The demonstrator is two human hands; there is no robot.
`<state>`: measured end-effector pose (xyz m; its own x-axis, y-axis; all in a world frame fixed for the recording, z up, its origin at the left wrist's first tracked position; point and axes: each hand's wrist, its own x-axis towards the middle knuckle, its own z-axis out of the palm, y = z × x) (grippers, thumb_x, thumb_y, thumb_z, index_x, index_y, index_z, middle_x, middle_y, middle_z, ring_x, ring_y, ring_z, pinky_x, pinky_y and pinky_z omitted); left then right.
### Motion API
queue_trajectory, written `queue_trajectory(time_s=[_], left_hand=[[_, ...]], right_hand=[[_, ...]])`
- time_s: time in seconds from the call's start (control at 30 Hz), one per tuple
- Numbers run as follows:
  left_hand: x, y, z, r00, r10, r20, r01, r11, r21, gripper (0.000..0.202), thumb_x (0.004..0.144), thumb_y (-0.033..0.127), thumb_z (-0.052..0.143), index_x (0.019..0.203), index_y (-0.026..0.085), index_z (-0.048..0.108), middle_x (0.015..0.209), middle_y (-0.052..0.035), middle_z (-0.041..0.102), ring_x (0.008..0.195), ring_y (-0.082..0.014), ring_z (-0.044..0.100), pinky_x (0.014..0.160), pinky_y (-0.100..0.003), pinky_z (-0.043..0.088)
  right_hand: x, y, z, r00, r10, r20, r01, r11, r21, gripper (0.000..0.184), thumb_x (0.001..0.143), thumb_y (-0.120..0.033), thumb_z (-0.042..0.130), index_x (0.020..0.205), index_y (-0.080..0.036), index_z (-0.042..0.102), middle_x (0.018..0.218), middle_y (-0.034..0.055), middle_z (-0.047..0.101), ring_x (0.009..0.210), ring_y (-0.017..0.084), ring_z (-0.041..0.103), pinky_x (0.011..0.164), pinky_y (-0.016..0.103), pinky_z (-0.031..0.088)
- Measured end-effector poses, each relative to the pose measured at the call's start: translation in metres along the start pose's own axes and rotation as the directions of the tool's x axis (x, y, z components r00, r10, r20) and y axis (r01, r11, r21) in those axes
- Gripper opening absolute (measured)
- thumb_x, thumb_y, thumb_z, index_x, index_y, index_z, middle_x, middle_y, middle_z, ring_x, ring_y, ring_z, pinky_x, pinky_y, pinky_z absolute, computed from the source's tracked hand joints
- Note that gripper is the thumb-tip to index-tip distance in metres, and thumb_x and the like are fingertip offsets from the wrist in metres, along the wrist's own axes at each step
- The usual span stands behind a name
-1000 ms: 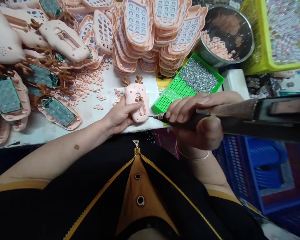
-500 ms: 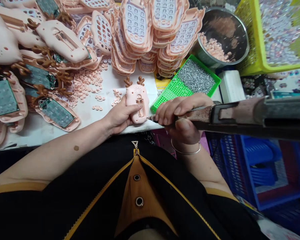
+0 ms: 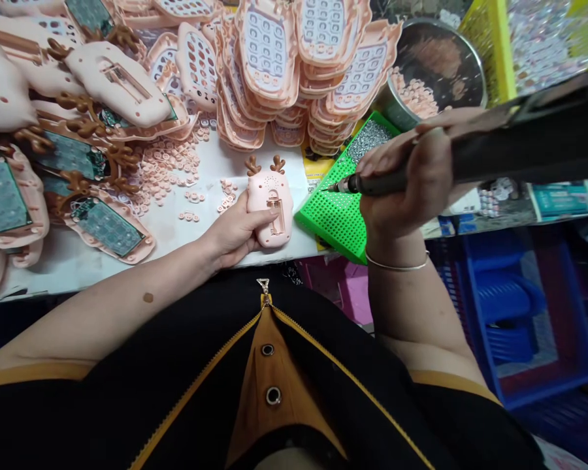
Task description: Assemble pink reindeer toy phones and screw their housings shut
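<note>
My left hand [image 3: 232,228] grips a pink toy phone [image 3: 269,179] with brown antlers, its back and uncovered battery slot facing up. The thumb lies across the slot. In my right hand [image 3: 416,170] is a dark electric screwdriver [image 3: 490,153], fingers wrapped round its body. Its tip points left, over the near part of a green perforated basket [image 3: 333,222]. Small silver screws [image 3: 370,140] fill the far part of that basket, partly hidden by the hand.
Stacked pink front shells [image 3: 269,59] stand at the back. Opened toys with circuit boards [image 3: 110,225] crowd the left, near loose pink button pieces [image 3: 169,166]. A metal bowl [image 3: 477,72] and yellow basket [image 3: 497,39] are back right. Blue crates [image 3: 509,391] sit below the table.
My right hand has lifted the screwdriver away from the toy phone's lower corner and moved it right and back, over the green basket. My left hand keeps the toy in place.
</note>
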<state>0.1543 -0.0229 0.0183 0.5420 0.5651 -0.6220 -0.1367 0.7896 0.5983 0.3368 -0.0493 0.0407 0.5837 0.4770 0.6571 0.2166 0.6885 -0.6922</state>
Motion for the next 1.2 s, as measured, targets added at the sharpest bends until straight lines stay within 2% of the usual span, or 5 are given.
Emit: queue_trajectory(time_s=[0.5,0.67,0.8,0.93,1.2], left_hand=[[0.001,-0.003,-0.004,0.999,0.012,0.041,-0.012,1.000,0.003,0.054,0.073,0.014,0.083,0.120,0.025,0.059,0.110,-0.0050,0.070,0.097,-0.0231,0.069,0.098,-0.058,0.054],[0.002,-0.004,-0.001,0.999,0.024,0.036,-0.022,0.998,-0.061,0.037,0.084,0.025,0.078,0.116,0.025,0.059,0.110,-0.0058,0.070,0.103,-0.0249,0.068,0.097,-0.058,0.055],[0.004,-0.008,0.000,0.997,0.056,0.044,-0.054,0.998,-0.044,0.035,0.086,0.021,0.074,0.117,0.023,0.057,0.106,-0.0050,0.069,0.095,-0.0220,0.068,0.094,-0.056,0.056],[0.004,-0.011,0.002,0.994,0.099,0.042,-0.098,0.995,-0.012,0.040,0.083,0.023,0.075,0.119,0.024,0.056,0.099,-0.0038,0.068,0.084,-0.0201,0.068,0.085,-0.048,0.058],[0.001,-0.012,0.003,0.991,0.124,0.053,-0.126,0.992,0.033,0.046,0.084,0.026,0.072,0.127,0.027,0.055,0.089,-0.0026,0.067,0.076,-0.0196,0.067,0.076,-0.040,0.058]], right_hand=[[-0.005,0.016,-0.005,0.997,0.079,0.014,-0.074,0.974,-0.214,0.037,0.080,-0.062,0.074,0.079,-0.029,0.057,0.052,-0.0093,0.038,0.039,0.010,0.046,0.045,0.028,0.040],[-0.004,-0.004,0.001,0.997,0.028,-0.074,-0.040,0.985,-0.166,0.042,0.076,-0.063,0.078,0.078,-0.028,0.055,0.052,-0.0100,0.037,0.038,0.007,0.039,0.040,0.025,0.038],[-0.019,-0.039,0.015,0.995,0.044,0.094,-0.047,0.998,0.031,0.030,0.085,-0.048,0.072,0.071,-0.026,0.058,0.050,-0.0081,0.040,0.038,0.008,0.043,0.040,0.022,0.043],[-0.040,-0.059,0.025,0.957,0.104,0.272,-0.154,0.973,0.172,0.011,0.083,-0.037,0.074,0.089,-0.030,0.069,0.054,-0.0074,0.051,0.040,0.011,0.047,0.040,0.026,0.048],[-0.058,-0.044,0.024,0.925,0.029,0.380,-0.133,0.959,0.251,0.020,0.086,-0.035,0.070,0.105,-0.029,0.069,0.062,-0.0063,0.056,0.042,0.012,0.052,0.039,0.026,0.045]])
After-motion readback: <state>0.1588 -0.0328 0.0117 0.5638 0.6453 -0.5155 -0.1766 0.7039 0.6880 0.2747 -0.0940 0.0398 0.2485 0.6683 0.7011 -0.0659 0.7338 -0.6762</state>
